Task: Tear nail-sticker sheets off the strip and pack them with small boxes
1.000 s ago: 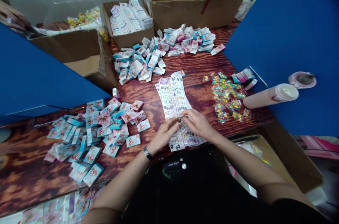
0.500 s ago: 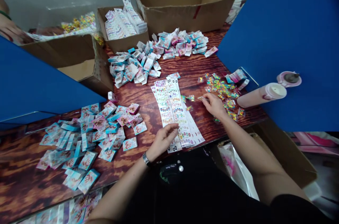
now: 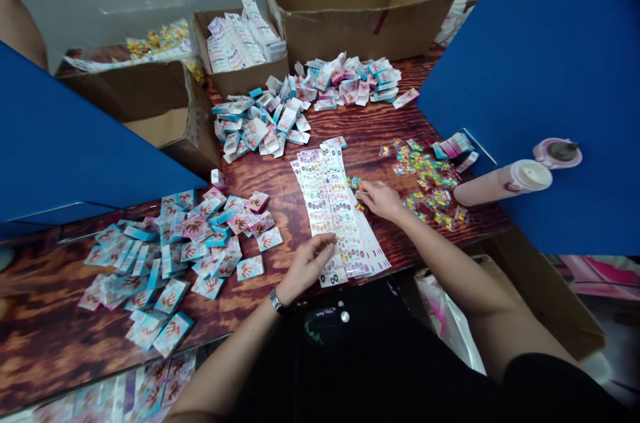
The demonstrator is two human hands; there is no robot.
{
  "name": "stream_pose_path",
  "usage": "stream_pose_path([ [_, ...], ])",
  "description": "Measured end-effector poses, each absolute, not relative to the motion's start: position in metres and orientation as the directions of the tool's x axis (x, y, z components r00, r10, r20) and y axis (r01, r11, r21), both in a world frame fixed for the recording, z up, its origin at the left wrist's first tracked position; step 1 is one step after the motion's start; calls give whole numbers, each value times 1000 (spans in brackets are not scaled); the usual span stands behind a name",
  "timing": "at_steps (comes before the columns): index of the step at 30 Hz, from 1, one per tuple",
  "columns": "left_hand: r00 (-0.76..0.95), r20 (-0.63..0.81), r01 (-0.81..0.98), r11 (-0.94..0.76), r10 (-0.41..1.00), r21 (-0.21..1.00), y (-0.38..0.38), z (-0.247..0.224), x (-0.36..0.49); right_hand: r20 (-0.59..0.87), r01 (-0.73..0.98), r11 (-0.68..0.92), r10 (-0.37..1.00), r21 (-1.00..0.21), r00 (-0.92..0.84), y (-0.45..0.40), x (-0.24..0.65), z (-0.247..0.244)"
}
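Note:
Two long printed strips of small coloured ovals, looking like sticker sheets (image 3: 345, 213), lie side by side on the table with more sheets fanned under their right side. My left hand (image 3: 311, 259) rests at their lower left edge, fingers loosely stretched and apart. My right hand (image 3: 381, 199) is just right of the strips, its fingertips closed together over a few small shiny yellow-green packets (image 3: 354, 181). What those fingertips hold is too small and covered to make out. A loose pile of similar packets (image 3: 423, 166) lies farther right.
Filled small boxes (image 3: 195, 226) are heaped at left; open boxes (image 3: 280, 116) are piled behind. Cardboard cartons (image 3: 350, 29) line the back, one holding strips (image 3: 235, 46). Blue partitions (image 3: 540, 63) stand on both sides. A pinkish tumbler (image 3: 500, 184) is at right. Another person's arm (image 3: 23, 26) shows far left.
My right hand has moved left from beside the packet pile to the few packets next to the strips. My left hand stays on the strips. The view has shifted slightly.

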State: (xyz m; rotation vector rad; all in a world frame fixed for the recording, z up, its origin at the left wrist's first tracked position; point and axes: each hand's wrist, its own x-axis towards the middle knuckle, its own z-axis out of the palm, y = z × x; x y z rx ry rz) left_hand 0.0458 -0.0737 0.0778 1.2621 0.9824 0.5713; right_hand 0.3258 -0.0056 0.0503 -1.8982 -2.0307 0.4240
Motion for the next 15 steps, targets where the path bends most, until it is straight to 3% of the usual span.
stream_pose_path([
  [4,477,-306,154,265,824,952,-75,77,42,69,915,-16,997,-402,47,1,335,53],
  [11,523,-291,140,255,801,957,-76,76,52,28,869,129,991,-478,-132,3,311,50],
  [15,516,-288,139,254,807,957,-77,75,49,16,874,30,1000,-485,-26,6,314,49],
])
